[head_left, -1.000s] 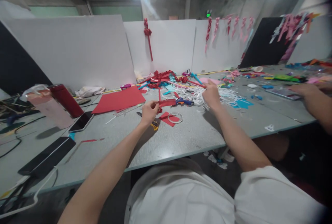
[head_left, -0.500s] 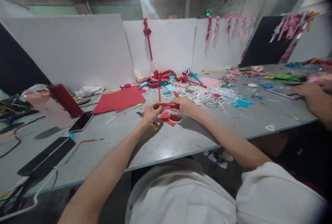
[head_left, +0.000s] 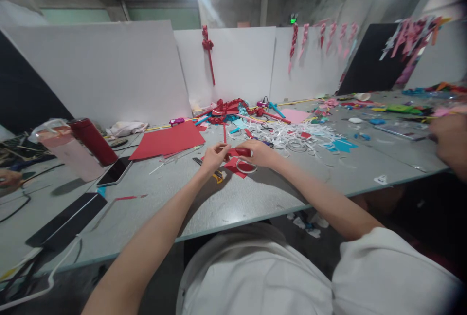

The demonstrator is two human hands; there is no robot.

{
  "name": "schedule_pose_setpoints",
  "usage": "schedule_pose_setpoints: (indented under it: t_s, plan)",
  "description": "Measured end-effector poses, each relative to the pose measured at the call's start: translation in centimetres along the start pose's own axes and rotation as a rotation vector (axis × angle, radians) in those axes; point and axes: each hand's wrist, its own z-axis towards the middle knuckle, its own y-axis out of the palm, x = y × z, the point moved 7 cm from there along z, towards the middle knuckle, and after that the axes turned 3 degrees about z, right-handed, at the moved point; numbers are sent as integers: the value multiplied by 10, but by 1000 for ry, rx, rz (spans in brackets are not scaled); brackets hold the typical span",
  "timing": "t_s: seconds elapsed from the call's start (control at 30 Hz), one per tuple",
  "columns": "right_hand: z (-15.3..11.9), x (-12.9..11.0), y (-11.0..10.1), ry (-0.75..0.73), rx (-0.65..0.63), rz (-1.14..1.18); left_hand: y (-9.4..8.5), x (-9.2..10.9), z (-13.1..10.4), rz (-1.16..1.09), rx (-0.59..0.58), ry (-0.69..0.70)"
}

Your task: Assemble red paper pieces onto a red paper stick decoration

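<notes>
My left hand (head_left: pixel 215 157) and my right hand (head_left: pixel 260 153) meet over the table, each pinching one end of a short glossy red strip (head_left: pixel 241 152). It looks curved or rolled; the fingers cover its ends. Just below it lie red paper pieces (head_left: pixel 239 170), and a thin whitish ring (head_left: pixel 251 171) rests on them near my right hand. Beside my left wrist is a utility knife (head_left: pixel 218 177) with a yellow part, half hidden by that hand. A narrow red strip (head_left: pixel 224 132) lies beyond my fingers.
Red sheets (head_left: pixel 164 140) lie left of my hands, white paper shreds (head_left: pixel 295 137) to the right. A phone (head_left: pixel 114 171), red tumbler (head_left: pixel 93 142), pink bottle (head_left: pixel 73 152) and black case (head_left: pixel 65 220) stand or lie leftward. Other people's hands show at the left edge (head_left: pixel 9 178) and right edge (head_left: pixel 450 142).
My right fingers have closed in and turned the red strip, which now shows a rounder face. Another person's hand has appeared at left; the one at right has drawn back from the flat tablet-like object.
</notes>
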Motion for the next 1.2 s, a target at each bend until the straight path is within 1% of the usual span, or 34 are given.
schedule_pose_setpoints:
  t_s: [0.13,0.23,0.4,0.57,0.7,0.8,0.93,1.0,1.1,1.2]
  plan:
    - [1,-7,1,19,8,15,9,5,-7,72,-115,31]
    - [0,-7,2,46,-9,-7,10,6,-10,91,-152,38]
    - [0,-3,4,57,-28,2,8,10,-10,96,-155,60]
    - [-1,-1,3,93,-22,39,8,7,-7,123,-156,75]
    - [-2,0,2,97,-15,90,10,7,-8,168,-187,115]
    - [-3,2,-2,107,13,169,12,11,-10,186,-223,185]
    - [-3,3,-4,162,13,297,9,20,-12,260,-180,290]
    - [-3,3,-5,197,13,324,7,23,-13,247,-171,317]
    - [-2,3,-7,237,22,336,7,29,-16,190,-195,348]
    - [-2,0,-11,257,35,359,8,31,-17,176,-216,334]
